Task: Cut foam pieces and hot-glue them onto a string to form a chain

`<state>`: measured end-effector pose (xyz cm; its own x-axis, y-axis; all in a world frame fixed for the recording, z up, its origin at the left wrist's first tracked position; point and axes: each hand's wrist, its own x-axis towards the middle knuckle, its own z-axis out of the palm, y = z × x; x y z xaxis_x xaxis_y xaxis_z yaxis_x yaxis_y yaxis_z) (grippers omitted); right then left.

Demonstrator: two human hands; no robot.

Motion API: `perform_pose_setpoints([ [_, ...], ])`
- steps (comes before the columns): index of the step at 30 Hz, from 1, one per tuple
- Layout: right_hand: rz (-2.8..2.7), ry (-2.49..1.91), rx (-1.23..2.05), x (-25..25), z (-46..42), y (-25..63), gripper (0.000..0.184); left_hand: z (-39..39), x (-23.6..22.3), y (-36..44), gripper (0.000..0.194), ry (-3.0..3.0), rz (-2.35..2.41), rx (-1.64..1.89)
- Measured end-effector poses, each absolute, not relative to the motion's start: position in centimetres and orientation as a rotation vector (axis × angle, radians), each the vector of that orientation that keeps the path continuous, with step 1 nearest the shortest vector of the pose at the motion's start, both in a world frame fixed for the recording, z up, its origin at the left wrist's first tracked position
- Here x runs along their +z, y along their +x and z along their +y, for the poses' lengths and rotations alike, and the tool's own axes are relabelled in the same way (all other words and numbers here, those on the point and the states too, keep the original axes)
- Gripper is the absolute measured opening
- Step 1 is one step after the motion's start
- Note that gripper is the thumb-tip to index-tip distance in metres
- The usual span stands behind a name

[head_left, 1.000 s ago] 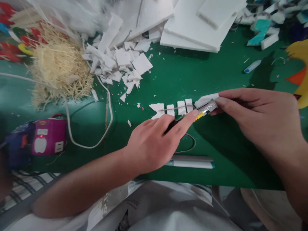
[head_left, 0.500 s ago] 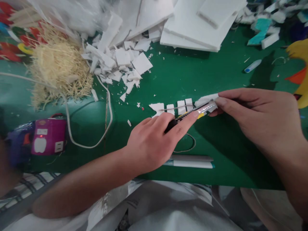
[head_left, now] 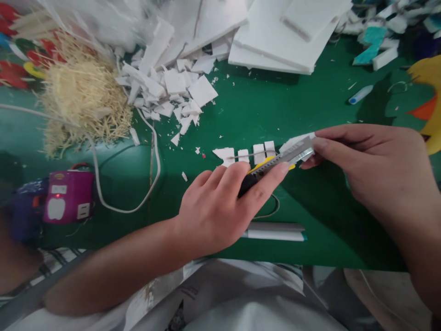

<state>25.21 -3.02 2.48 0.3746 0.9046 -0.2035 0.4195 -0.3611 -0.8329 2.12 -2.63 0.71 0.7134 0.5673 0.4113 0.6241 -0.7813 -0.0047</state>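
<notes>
My left hand (head_left: 220, 202) is closed around a box cutter (head_left: 267, 170) with a black and yellow handle. Its metal blade slants up to the right, against a small white foam piece (head_left: 296, 141). Between thumb and fingers my right hand (head_left: 372, 161) pinches the right end of that foam piece. Just left of it lie several small cut foam pieces (head_left: 243, 155) in a row, with a thin cord across them. A cord loop (head_left: 275, 207) shows partly from behind my left hand. Below it lies a white pen (head_left: 275, 235) with a teal end.
White foam scraps (head_left: 175, 82) and foam sheets (head_left: 275, 41) cover the back of the green table. At left are straw-like shavings (head_left: 82, 92), a white cable (head_left: 126, 210) and a magenta box (head_left: 69, 196). A blue-white marker (head_left: 360, 94) and a yellow shape (head_left: 427, 82) sit at right.
The box cutter has turned in my left hand, so its blade now shows flat and its tip reaches a little higher. My right hand still pinches the foam piece, almost unmoved.
</notes>
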Motion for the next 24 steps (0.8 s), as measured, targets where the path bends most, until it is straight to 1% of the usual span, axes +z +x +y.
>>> perform_pose_setpoints([
  [8,-1.183,-1.964,0.882,2.5,-3.1,25.3,0.010,-2.8,0.1,2.3,0.045,-2.798,-1.006,-0.516],
  [14,-1.216,-1.975,0.853,2.6,-3.1,25.2,0.014,-2.8,0.6,2.0,0.038,-2.730,-1.005,-0.579],
  [19,-1.251,-1.958,0.793,2.0,-3.3,25.5,0.010,-2.5,0.8,1.3,0.041,-2.964,-0.963,-0.617],
  [24,-1.276,-1.881,0.758,1.2,-3.5,25.9,0.010,-2.2,0.6,1.3,0.039,-3.114,-1.041,-0.590],
])
